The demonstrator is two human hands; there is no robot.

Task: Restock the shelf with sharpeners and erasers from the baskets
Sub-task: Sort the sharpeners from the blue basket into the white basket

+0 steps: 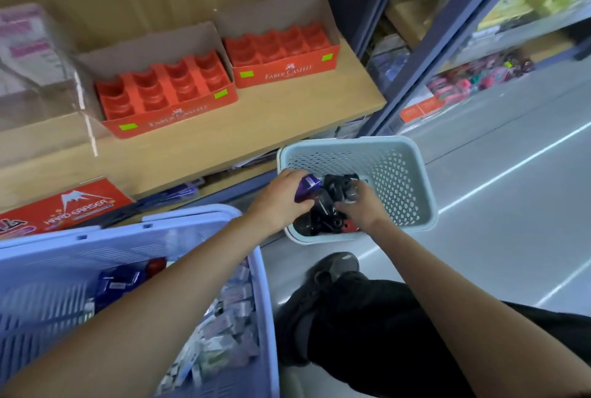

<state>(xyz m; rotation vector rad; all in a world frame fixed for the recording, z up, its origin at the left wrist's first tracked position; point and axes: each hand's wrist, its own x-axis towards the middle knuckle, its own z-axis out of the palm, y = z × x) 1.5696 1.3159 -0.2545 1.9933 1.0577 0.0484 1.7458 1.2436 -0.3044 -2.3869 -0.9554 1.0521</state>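
Evidently gathering a handful, the left hand [278, 196] pinches a purple sharpener [308, 189] over the centre grey basket [399, 167]. The right hand [364, 209] grasps dark sharpeners [332, 188] inside, bound for red trays [166, 87] upper left.

This is looking every bit a stationery shop aisle, with red Faber-Castell display boxes [169, 94] sitting on a wooden shelf [256, 122], a red Hard Eraser box [70, 206] lying lower down, and blue metal racks [447, 30] of packaged goods running along the grey floor [511, 206].
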